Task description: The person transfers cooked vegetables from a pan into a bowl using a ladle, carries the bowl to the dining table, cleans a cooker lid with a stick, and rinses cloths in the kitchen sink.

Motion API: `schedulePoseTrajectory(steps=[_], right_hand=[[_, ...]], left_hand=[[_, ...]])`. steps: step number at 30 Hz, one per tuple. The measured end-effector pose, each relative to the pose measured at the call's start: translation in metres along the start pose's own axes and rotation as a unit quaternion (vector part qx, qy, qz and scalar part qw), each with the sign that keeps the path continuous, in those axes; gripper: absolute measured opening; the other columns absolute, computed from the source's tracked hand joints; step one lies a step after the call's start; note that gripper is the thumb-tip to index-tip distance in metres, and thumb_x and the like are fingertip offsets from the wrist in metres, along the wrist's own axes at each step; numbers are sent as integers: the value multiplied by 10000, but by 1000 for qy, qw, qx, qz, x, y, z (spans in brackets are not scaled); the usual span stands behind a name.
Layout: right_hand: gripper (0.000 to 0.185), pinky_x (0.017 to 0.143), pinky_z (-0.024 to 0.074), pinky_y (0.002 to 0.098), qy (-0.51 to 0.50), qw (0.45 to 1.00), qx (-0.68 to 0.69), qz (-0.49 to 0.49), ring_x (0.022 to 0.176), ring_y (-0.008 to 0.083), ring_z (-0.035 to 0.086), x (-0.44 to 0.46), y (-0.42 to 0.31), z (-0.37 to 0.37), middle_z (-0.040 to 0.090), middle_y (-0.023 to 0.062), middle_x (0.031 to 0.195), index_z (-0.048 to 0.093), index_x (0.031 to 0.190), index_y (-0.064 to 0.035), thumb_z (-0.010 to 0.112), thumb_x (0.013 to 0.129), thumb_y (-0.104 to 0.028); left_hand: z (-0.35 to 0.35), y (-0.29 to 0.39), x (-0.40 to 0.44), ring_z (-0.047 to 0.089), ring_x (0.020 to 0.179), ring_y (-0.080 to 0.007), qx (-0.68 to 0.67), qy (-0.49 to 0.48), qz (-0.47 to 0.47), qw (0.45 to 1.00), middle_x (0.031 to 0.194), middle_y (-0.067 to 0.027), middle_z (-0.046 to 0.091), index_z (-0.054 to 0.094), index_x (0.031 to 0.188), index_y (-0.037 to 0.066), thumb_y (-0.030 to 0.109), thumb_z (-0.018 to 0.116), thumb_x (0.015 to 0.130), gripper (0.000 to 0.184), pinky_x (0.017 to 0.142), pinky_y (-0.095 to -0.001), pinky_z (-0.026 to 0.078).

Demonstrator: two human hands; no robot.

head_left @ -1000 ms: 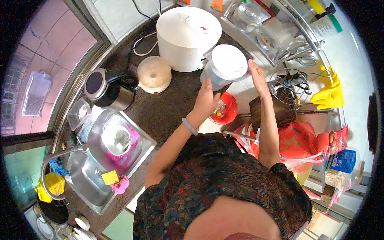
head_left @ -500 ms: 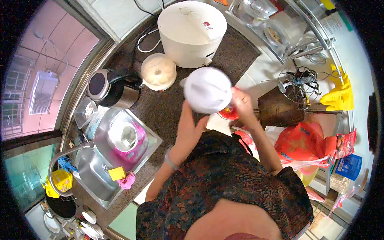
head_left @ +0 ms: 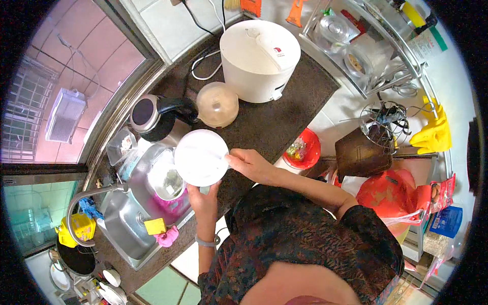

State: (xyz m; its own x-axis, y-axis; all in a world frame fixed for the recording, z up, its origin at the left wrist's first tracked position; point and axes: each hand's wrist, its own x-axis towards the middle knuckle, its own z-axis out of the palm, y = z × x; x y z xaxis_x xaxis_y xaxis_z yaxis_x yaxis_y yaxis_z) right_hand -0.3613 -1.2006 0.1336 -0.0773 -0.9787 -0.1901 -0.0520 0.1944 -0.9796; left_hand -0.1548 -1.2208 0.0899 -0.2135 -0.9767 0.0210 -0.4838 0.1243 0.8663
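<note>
A lidded white container is between my hands, over the counter at the upper right edge of the sink. My left hand grips it from the near side, thumb and fingers partly hidden beneath it. From the right, my right hand holds the container's rim with its fingertips. Just beyond it stands a small round appliance with a translucent lid. A metal bowl lies in the sink, partly covered by the container.
A kettle stands left of the container. The large white appliance is at the back. A red bin sits beyond the counter's right edge, near a wire rack. The faucet arches over the sink's left side.
The white container has moved left and nearer, from beside the large appliance to the sink's edge, carried by both hands. My right arm now reaches across to the left.
</note>
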Motion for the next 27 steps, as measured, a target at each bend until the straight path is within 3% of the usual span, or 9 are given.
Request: schedulePoseTrajectory(steps=[2,3,6,8,9,11,13,15,27], right_hand=[[262,702,434,348,-40,967,-231,-98,750,240,549,8,-13,-16,579,98,766,598,864,-5,558,932,-255],[201,766,448,387,7,941,-267,-208,853,319,566,14,-19,-29,600,144,847,609,867,-20,618,870,-221],[187,834,460,408,225,874,-385,-194,931,301,590,34,-63,-82,618,144,941,610,973,-34,654,833,-150],[281,837,470,448,306,751,-472,-346,968,357,576,63,-72,-140,605,176,1020,613,1066,-25,659,808,-127],[283,858,462,446,327,733,-513,-304,980,349,578,67,-92,-151,609,182,1017,619,1065,-32,669,811,-145],[377,866,465,431,305,751,-529,-252,986,345,581,93,-86,-184,614,196,1027,615,1144,-38,671,821,-225],[410,863,470,427,282,762,-532,-239,979,346,584,108,-80,-198,615,201,1031,613,1168,-40,665,828,-263],[440,853,480,428,242,779,-540,-208,964,349,593,120,-73,-207,622,202,1002,611,1192,-40,636,843,-307],[384,842,496,456,175,771,-591,-161,935,360,613,125,-92,-206,653,191,936,625,1140,-21,602,861,-283]], left_hand=[[0,-12,1,555,1134,-229,-6,-15,-13,1000,1223,-158,567,423,1282,-59,-6,746,773,605,990,-352,440],[2,-14,1,551,1140,-234,-21,-8,-11,1000,1235,-158,557,410,1298,-55,-9,739,778,617,994,-358,438],[3,-12,0,543,1152,-243,-46,-5,12,999,1260,-156,535,380,1333,-47,-14,723,788,644,1006,-370,429],[1,-6,0,539,1159,-246,-54,-8,35,998,1273,-154,525,362,1351,-43,-16,714,794,659,1015,-376,423],[1,-2,-1,538,1154,-269,-101,-2,16,995,1258,-174,529,412,1308,-49,10,747,763,642,998,-393,427],[-2,5,-2,537,1150,-293,-153,7,-2,988,1243,-194,534,462,1265,-56,36,780,732,627,981,-410,430],[-8,7,-4,488,1224,-255,-102,-23,-19,994,1363,-171,441,283,1426,-36,-17,690,806,742,1037,-379,400],[-10,-1,-8,474,1240,-259,-122,-8,-29,992,1382,-176,421,254,1446,-31,-9,680,817,760,1042,-379,395],[-26,2,-16,470,1235,-323,-161,62,-30,985,1420,-217,371,237,1478,7,156,654,893,733,986,-449,418]])
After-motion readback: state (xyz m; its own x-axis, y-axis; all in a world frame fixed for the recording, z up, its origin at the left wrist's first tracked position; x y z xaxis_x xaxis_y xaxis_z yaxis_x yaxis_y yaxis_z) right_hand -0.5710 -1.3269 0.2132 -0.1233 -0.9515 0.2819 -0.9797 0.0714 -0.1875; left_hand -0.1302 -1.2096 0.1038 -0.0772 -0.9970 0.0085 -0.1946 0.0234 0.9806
